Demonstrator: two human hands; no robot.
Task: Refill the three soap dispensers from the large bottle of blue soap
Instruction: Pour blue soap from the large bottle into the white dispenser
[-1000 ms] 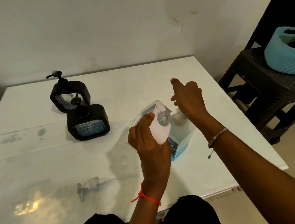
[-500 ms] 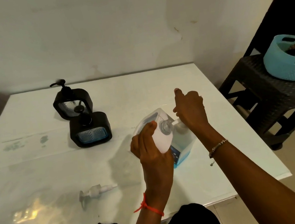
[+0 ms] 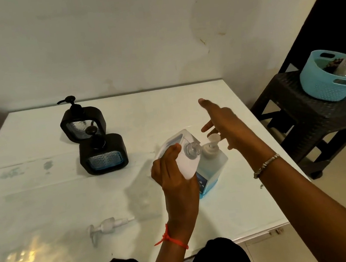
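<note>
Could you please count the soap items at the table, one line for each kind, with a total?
Black soap dispensers: 2
White dispenser bottle, gripped by the left hand: 1
Large bottle of blue soap: 1
Loose pump: 1
Total: 5

The left hand (image 3: 175, 176) curls round a white dispenser (image 3: 186, 164), just left of the bottle (image 3: 214, 166). The right hand (image 3: 226, 123) is over the right side of the bottle. Its fingers are straight and spread, and it holds nothing.
</note>
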